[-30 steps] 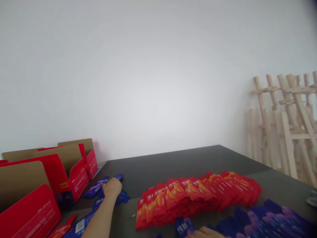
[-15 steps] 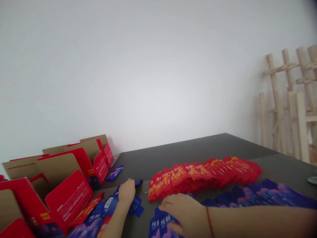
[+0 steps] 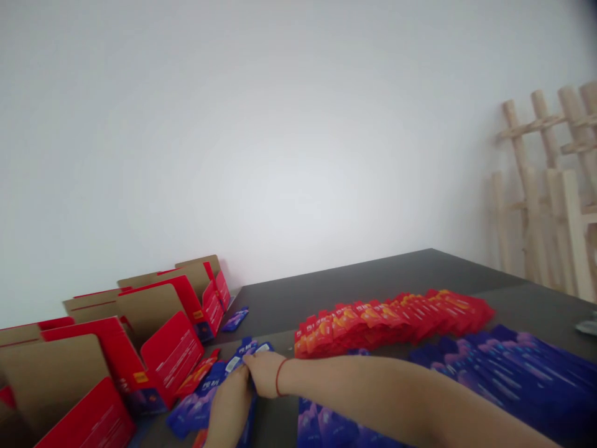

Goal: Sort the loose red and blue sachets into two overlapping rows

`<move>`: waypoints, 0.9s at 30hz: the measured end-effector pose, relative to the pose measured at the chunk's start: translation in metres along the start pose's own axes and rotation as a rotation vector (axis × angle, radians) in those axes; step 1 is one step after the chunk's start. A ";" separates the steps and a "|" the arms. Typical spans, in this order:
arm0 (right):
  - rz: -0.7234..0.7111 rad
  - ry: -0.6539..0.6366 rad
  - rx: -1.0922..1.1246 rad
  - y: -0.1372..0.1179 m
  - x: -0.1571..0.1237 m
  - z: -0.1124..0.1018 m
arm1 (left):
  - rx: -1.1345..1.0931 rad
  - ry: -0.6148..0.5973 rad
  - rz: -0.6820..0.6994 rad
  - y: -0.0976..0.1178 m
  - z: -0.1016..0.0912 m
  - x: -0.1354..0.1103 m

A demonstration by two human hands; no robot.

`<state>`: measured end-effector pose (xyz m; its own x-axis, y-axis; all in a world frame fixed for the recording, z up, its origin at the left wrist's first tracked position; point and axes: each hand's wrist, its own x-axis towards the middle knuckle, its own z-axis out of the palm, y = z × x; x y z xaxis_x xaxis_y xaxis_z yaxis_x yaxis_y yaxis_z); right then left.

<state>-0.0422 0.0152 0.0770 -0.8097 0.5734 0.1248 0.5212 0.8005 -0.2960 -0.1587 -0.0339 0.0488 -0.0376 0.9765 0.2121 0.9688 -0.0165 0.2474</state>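
My left hand (image 3: 232, 393) and my right hand (image 3: 265, 373) meet over a small pile of blue packets (image 3: 247, 350) beside the red boxes. The fingers of both hands are closed at these packets, with their tips partly hidden. Under and left of my left hand lie more blue packets (image 3: 193, 407) with purple print. An orange-red packet (image 3: 198, 375) rests against the nearest box front. My right wrist wears a thin red cord and its forearm crosses over another group of blue packets (image 3: 326, 426).
Open red cardboard boxes (image 3: 175, 348) with brown insides line the left side. A long fanned row of red packets (image 3: 373, 323) lies mid-table, with fanned blue packets (image 3: 504, 373) at right. One blue packet (image 3: 236, 319) lies farther back. A wooden rack (image 3: 536, 186) leans at the wall.
My right hand has moved left from the front blue packets to join my left hand at the pile. My left hand has come slightly nearer. The view has shifted a little left.
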 end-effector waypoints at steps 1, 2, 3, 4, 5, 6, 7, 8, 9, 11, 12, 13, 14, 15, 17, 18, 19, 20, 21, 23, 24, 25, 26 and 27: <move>0.012 -0.005 -0.030 -0.005 0.005 0.008 | -0.023 0.000 -0.016 -0.007 0.003 -0.002; 0.018 -0.002 -0.061 -0.007 0.009 0.015 | -0.048 0.003 -0.027 -0.013 0.006 -0.004; 0.021 0.006 -0.088 -0.009 0.010 0.023 | -0.076 0.008 -0.036 -0.018 0.008 -0.005; 0.020 0.012 -0.111 -0.008 0.010 0.030 | -0.106 0.014 -0.048 -0.022 0.010 -0.006; 0.016 0.013 -0.131 -0.007 0.009 0.036 | -0.136 0.023 -0.066 -0.026 0.010 -0.005; 0.005 0.013 -0.148 -0.004 0.007 0.042 | -0.167 0.035 -0.092 -0.030 0.008 -0.004; -0.012 0.011 -0.163 -0.001 0.004 0.047 | -0.199 0.052 -0.123 -0.035 0.006 -0.003; -0.038 0.005 -0.176 0.002 0.000 0.050 | -0.234 0.072 -0.154 -0.039 0.003 -0.001; -0.064 0.004 -0.186 0.005 -0.004 0.051 | -0.274 0.094 -0.182 -0.043 0.000 0.001; -0.083 0.018 -0.160 0.010 -0.013 0.047 | -0.382 0.126 -0.223 -0.049 -0.005 0.005; -0.061 0.030 -0.102 0.012 -0.017 0.043 | -0.451 0.136 -0.239 -0.050 -0.006 0.007; -0.006 0.035 0.019 0.014 -0.021 0.037 | -0.528 0.151 -0.259 -0.050 -0.007 0.008; 0.069 0.029 0.185 0.015 -0.025 0.031 | -0.608 0.171 -0.282 -0.047 -0.006 0.010; 0.145 0.013 0.359 0.016 -0.028 0.024 | -0.690 0.197 -0.309 -0.043 -0.005 0.011; 0.254 -0.049 0.734 0.018 -0.035 0.012 | -0.854 0.242 -0.369 -0.030 -0.002 0.011; 0.280 -0.087 0.923 0.019 -0.040 0.008 | -0.935 0.245 -0.391 -0.022 0.000 0.010; 0.287 -0.129 1.097 0.020 -0.044 0.004 | -1.012 0.229 -0.403 -0.013 0.001 0.008; 0.286 -0.164 1.255 0.022 -0.050 0.001 | -1.087 0.194 -0.403 -0.004 0.002 0.006; 0.287 -0.199 1.410 0.024 -0.057 -0.002 | -1.161 0.150 -0.396 0.005 0.004 0.003; 0.286 -0.244 1.585 0.028 -0.072 -0.005 | -1.292 0.061 -0.368 0.021 0.006 -0.002; 0.289 -0.241 1.614 0.029 -0.080 -0.006 | -1.342 0.029 -0.358 0.029 0.007 -0.004; 0.302 -0.216 1.621 0.030 -0.088 -0.008 | -1.380 0.002 -0.351 0.035 0.008 -0.005; 0.326 -0.173 1.609 0.031 -0.096 -0.009 | -1.403 -0.020 -0.344 0.040 0.010 -0.006; 0.359 -0.123 1.577 0.032 -0.105 -0.012 | -1.408 -0.038 -0.335 0.045 0.012 -0.007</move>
<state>0.0624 -0.0172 0.0659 -0.7696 0.6027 -0.2111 -0.0390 -0.3743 -0.9265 -0.1119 -0.0385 0.0474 -0.1818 0.9815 -0.0604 -0.1248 0.0378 0.9915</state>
